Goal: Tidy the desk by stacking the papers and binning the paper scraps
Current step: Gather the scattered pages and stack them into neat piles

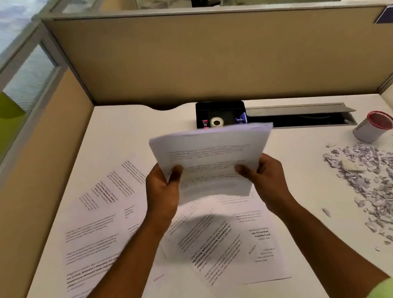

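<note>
A black organizer tray (220, 110) held a tape roll (216, 122) beside an open cable trough (299, 116).

Landmark: black organizer tray (220, 113) at the desk's rear. Left of it, bare desktop (122, 131), open passage. Right of it, open cable trough (302, 118), then tin (373, 126) and paper scraps (387, 187). Nearer me, loose sheets (100, 228) cover the surface; partition (202, 54) walls off behind.

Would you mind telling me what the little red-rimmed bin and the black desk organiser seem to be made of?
The small grey bin with a red rim looks like matte plastic or painted metal; its smooth wall leaves that open. The black rectangular desk organiser appears to be moulded plastic, with a slight sheen.
</note>
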Motion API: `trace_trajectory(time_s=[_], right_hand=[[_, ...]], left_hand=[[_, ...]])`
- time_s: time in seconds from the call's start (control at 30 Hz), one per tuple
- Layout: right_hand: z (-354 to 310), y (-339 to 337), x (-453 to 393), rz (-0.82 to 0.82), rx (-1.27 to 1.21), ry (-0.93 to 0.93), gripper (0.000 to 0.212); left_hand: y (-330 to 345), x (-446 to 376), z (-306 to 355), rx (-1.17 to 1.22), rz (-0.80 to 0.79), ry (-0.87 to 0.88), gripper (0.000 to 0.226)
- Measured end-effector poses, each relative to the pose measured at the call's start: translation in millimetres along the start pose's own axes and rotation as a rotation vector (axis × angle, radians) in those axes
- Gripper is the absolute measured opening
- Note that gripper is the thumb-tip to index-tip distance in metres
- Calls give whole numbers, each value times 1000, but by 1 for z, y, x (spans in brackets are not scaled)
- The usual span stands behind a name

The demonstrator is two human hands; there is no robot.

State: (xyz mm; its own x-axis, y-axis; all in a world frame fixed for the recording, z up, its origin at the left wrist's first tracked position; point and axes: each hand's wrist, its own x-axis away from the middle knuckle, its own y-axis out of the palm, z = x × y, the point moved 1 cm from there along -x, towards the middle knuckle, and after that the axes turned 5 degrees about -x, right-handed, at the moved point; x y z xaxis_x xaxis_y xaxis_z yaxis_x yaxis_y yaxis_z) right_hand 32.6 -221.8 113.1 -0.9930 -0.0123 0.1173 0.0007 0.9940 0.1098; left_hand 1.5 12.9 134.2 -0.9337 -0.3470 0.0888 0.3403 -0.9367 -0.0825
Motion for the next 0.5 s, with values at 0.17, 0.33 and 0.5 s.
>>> trace_trajectory(time_s=[0.17, 0.33, 0.5], right_hand=[[20, 7, 11, 52, 127, -35, 35], [30, 14, 17, 61, 277, -107, 45], [10, 22, 21, 204, 569, -529, 76]], left_hand=[[-3, 8, -14, -105, -18, 69, 29], [-2, 15, -37, -160, -66, 35, 31], [-1, 8, -41, -159, -68, -22, 31]])
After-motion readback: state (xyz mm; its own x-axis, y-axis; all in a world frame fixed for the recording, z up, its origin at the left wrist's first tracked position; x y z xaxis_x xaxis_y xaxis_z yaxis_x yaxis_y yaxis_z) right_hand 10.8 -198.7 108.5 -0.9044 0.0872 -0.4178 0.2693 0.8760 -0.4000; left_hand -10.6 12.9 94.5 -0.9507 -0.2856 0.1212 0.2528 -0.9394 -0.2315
